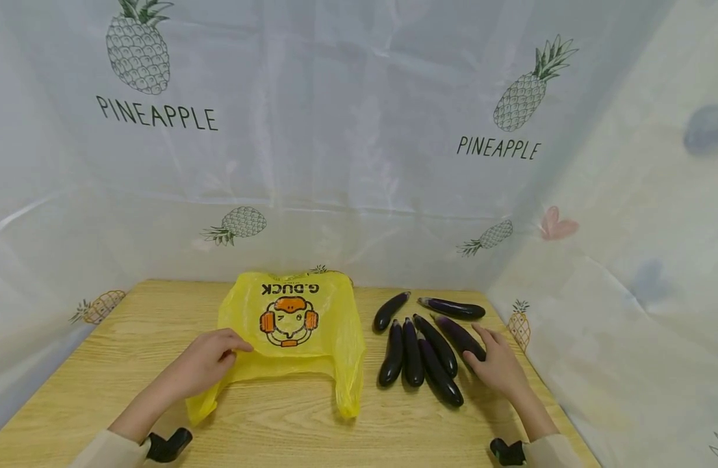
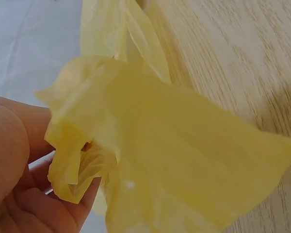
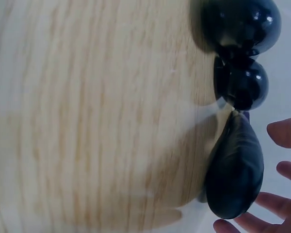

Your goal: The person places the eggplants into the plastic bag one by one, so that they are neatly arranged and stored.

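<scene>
A yellow plastic bag (image 1: 329,325) printed with a duck face lies spread on the wooden table, its handles toward me. My left hand (image 1: 209,361) pinches its near left edge; in the left wrist view the crumpled film (image 2: 150,145) lies between thumb and fingers. To the bag's right lie several dark purple eggplants (image 1: 413,354). My right hand (image 1: 499,364) is at the rightmost near eggplant (image 1: 461,338), thumb and fingers spread about its thick end. In the right wrist view that eggplant (image 3: 235,167) rests on the table beside the parted fingers (image 3: 286,133); whether they touch cannot be told.
Two more eggplants lie farther back, one slanting (image 1: 390,312) and one crosswise (image 1: 452,308). A pale curtain (image 1: 359,162) with pineapple prints hangs behind and on both sides of the wooden table (image 1: 277,429).
</scene>
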`<action>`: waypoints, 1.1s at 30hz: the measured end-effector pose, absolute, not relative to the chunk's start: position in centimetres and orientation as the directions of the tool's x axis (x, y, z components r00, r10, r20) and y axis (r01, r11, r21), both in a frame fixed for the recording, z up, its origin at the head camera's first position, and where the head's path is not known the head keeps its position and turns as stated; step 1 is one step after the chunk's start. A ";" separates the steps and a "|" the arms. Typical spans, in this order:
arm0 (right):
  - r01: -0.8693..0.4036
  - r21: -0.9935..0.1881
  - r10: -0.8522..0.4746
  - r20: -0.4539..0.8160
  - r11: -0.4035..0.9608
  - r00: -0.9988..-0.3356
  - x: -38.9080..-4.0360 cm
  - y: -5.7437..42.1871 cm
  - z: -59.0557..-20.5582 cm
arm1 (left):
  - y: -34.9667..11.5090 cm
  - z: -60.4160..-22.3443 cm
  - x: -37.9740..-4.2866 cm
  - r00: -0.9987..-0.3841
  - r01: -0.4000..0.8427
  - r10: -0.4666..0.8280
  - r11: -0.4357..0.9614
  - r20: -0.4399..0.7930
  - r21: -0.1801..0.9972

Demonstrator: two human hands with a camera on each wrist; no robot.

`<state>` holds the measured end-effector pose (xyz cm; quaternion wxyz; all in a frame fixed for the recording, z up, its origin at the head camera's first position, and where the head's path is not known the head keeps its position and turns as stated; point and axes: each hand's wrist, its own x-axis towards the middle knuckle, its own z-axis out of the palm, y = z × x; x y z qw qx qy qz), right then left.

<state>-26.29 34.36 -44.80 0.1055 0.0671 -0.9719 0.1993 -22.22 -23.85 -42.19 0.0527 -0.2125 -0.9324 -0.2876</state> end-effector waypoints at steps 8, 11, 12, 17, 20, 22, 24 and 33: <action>-0.146 -0.380 -0.076 0.194 0.914 -0.978 -26.7 34.8 -45.3 | -23.7 -41.9 -22.3 -0.900 0.436 0.353 0.730 0.256 0.527; -0.151 -0.376 -0.079 0.201 0.914 -0.976 -26.9 34.9 -45.4 | -23.8 -41.9 -22.3 -0.898 0.440 0.351 0.726 0.265 0.528; -0.155 -0.374 -0.082 0.204 0.914 -0.976 -26.9 35.0 -45.5 | -23.8 -41.9 -22.4 -0.898 0.440 0.351 0.726 0.265 0.529; -0.168 -0.377 -0.093 0.210 0.911 -0.973 -27.1 35.1 -45.6 | -23.9 -41.8 -22.5 -0.906 0.424 0.338 0.718 0.256 0.552; -0.168 -0.384 -0.094 0.204 0.908 -0.974 -27.2 35.1 -45.6 | -23.9 -41.6 -22.5 -0.904 0.428 0.334 0.711 0.267 0.558; -0.167 -0.389 -0.094 0.200 0.906 -0.975 -27.2 35.2 -45.6 | -23.8 -41.5 -22.4 -0.900 0.436 0.334 0.706 0.280 0.558; -0.162 -0.393 -0.091 0.192 0.905 -0.977 -27.1 35.2 -45.5 | -23.7 -41.3 -22.4 -0.898 0.439 0.330 0.703 0.290 0.560; -0.160 -0.394 -0.097 0.176 0.905 -0.980 -27.1 35.2 -45.3 | -23.3 -40.5 -22.4 -0.901 0.433 0.310 0.688 0.303 0.583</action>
